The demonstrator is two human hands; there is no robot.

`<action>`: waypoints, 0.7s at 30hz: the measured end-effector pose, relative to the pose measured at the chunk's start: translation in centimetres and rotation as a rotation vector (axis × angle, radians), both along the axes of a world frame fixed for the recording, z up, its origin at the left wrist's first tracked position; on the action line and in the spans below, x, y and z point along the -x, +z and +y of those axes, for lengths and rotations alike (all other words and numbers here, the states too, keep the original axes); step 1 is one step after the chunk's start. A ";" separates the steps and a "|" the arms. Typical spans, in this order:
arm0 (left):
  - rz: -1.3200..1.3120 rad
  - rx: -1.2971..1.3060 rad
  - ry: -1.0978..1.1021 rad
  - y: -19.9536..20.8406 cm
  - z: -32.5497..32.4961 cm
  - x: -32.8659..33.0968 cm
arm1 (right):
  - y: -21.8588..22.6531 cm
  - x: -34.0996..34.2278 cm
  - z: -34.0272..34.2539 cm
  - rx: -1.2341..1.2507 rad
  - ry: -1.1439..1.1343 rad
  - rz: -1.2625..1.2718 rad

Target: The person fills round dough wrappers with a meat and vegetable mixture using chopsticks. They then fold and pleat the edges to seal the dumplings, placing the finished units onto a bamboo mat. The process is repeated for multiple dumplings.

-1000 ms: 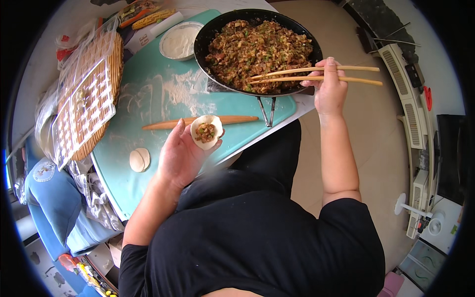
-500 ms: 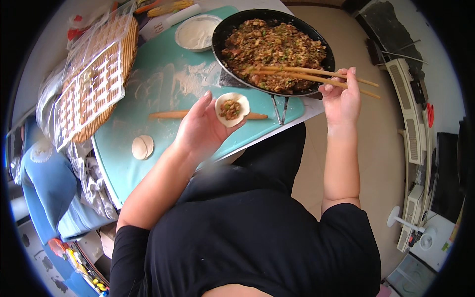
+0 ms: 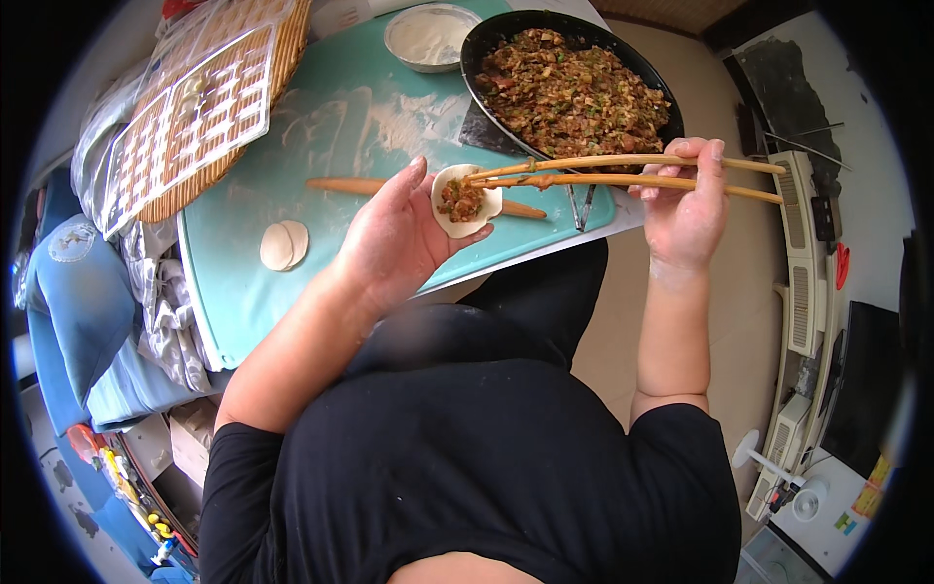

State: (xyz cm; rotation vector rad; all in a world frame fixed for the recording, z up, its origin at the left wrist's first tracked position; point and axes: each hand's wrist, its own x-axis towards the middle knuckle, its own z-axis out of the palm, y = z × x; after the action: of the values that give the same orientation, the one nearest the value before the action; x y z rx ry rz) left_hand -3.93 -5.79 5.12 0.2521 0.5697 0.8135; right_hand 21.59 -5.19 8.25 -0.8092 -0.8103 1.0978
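My left hand (image 3: 401, 226) cups a round dumpling wrapper (image 3: 449, 226), its fingers curled beneath and the thumb beside the rim. A small heap of meat filling (image 3: 461, 200) rests in the middle of the wrapper. My right hand (image 3: 684, 206) is closed around a pair of long wooden chopsticks (image 3: 574, 172). Their tips touch the filling on the wrapper, and bits of filling cling along them. Beyond my hands stands a black pan (image 3: 474, 73) full of chopped filling. Behind the wrapper, partly hidden, a wooden rolling pin (image 3: 336, 185) lies on the teal mat (image 3: 233, 321).
Two overlapping wrappers (image 3: 283, 245) lie on the mat at left. A bowl of flour (image 3: 428, 37) sits beside the pan. A woven tray with a white plastic grid (image 3: 209, 107) is at far left. The table's near edge runs just in front of my body.
The chopsticks have moved from the pan leftward to the wrapper in my left hand, and the heap of filling there looks larger. The whole view has shifted slightly.
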 end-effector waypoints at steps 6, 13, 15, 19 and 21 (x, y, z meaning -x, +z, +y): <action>-0.044 -0.002 0.012 0.5 -0.7 0.9 | -1.7 1.2 0.6 0.061 0.071 -0.008; -0.103 -0.011 0.043 0.7 -1.3 1.7 | -1.9 2.1 0.5 0.140 0.087 0.090; -0.115 -0.006 0.052 0.9 -1.4 1.9 | -1.8 2.6 0.3 0.154 0.115 0.060; -0.106 -0.018 0.065 1.0 -1.8 2.5 | -1.7 1.8 0.5 0.148 0.082 0.164; -0.115 -0.030 0.059 0.9 -1.9 2.7 | -1.3 2.5 0.4 0.203 0.043 0.119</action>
State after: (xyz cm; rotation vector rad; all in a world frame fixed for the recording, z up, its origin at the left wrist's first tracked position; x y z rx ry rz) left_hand -6.61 -7.71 6.05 0.2153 0.4587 0.8884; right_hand 19.10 -4.79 6.92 -0.8891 -0.6255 1.2687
